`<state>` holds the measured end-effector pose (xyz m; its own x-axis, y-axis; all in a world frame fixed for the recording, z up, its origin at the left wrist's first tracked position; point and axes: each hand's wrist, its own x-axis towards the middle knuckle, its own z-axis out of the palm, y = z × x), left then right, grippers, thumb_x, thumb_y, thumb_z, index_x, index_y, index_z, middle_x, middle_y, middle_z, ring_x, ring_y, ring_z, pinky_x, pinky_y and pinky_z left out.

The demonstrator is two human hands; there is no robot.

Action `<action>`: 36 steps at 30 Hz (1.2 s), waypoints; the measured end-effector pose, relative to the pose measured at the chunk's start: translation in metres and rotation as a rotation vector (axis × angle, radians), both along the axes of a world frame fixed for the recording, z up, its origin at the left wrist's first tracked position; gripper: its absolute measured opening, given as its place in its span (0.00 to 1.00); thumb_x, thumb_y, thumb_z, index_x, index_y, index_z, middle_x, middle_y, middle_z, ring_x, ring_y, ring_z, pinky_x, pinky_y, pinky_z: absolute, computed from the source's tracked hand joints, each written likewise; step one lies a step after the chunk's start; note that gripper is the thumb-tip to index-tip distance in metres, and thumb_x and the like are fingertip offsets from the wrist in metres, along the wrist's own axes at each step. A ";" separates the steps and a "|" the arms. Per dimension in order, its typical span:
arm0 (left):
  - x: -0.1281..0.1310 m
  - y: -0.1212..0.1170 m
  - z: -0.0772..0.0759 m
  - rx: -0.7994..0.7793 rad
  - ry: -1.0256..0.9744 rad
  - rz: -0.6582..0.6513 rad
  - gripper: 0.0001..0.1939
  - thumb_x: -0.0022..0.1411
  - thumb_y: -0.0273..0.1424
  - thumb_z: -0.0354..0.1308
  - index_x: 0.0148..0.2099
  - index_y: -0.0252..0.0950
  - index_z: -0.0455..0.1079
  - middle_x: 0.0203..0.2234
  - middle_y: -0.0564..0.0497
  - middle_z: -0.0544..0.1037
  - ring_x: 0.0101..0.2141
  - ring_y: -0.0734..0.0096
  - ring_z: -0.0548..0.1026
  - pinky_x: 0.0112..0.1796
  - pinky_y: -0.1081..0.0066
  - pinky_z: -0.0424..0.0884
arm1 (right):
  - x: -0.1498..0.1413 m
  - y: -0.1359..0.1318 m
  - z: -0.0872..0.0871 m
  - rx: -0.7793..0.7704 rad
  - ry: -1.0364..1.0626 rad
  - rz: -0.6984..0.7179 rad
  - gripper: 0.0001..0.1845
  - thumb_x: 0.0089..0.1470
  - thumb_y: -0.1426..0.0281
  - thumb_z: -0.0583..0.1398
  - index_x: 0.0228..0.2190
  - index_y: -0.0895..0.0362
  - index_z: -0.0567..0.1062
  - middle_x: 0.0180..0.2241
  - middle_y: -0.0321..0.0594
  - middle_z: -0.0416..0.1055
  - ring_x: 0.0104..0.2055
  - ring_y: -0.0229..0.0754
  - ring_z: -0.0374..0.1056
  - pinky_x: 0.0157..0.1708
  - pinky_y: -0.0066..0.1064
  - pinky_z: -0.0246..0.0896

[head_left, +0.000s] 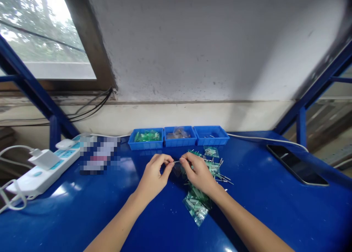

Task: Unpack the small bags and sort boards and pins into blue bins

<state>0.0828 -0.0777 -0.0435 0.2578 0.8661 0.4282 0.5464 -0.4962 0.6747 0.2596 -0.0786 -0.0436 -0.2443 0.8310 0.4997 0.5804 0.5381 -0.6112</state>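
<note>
Above the blue table, my left hand (156, 172) pinches one end of a thin metal pin-like piece (176, 161) between thumb and forefinger. The fingertips of my right hand (198, 172) are closed at its other end. What exact kind of piece it is, I cannot make out. Beneath and beside my right hand lies a pile of loose thin metal pins (224, 178) among small clear-green plastic bags. One filled bag (195, 208) lies at the near end of the pile, and another small bag (211, 151) at the far end. My right hand hides part of the pile.
Three blue bins stand along the wall: the left bin (145, 145) holds green bags, the middle bin (180, 143) brownish pieces, the right bin (213, 141) a few pins. A phone (297, 164) lies at right. A power strip (35, 178) and a blurred-out object (100, 155) are at left.
</note>
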 end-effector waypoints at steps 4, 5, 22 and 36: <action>0.000 0.001 -0.001 0.031 0.067 0.006 0.09 0.66 0.33 0.46 0.36 0.38 0.66 0.31 0.51 0.72 0.36 0.67 0.70 0.38 0.70 0.65 | -0.002 -0.002 0.002 0.007 -0.015 -0.010 0.12 0.62 0.67 0.49 0.29 0.56 0.67 0.24 0.35 0.66 0.27 0.37 0.63 0.29 0.27 0.55; -0.001 0.001 -0.001 0.023 0.071 0.009 0.10 0.67 0.33 0.45 0.36 0.37 0.65 0.30 0.51 0.71 0.35 0.67 0.70 0.38 0.69 0.65 | -0.002 -0.003 0.002 0.032 -0.052 -0.001 0.11 0.61 0.67 0.50 0.30 0.56 0.68 0.26 0.36 0.67 0.29 0.38 0.64 0.30 0.28 0.56; 0.017 0.009 -0.024 -0.157 0.455 0.211 0.06 0.59 0.34 0.55 0.39 0.41 0.71 0.43 0.49 0.73 0.49 0.54 0.64 0.42 0.57 0.61 | 0.074 0.034 0.013 0.007 -0.438 -0.677 0.19 0.57 0.60 0.53 0.41 0.61 0.73 0.31 0.47 0.74 0.33 0.47 0.69 0.30 0.32 0.56; 0.001 0.010 -0.029 -0.089 0.517 0.207 0.11 0.61 0.30 0.52 0.45 0.40 0.70 0.48 0.44 0.70 0.51 0.50 0.61 0.42 0.54 0.61 | 0.002 -0.002 -0.018 -0.061 -0.503 -0.013 0.28 0.53 0.55 0.57 0.50 0.60 0.69 0.48 0.51 0.65 0.53 0.57 0.56 0.50 0.49 0.56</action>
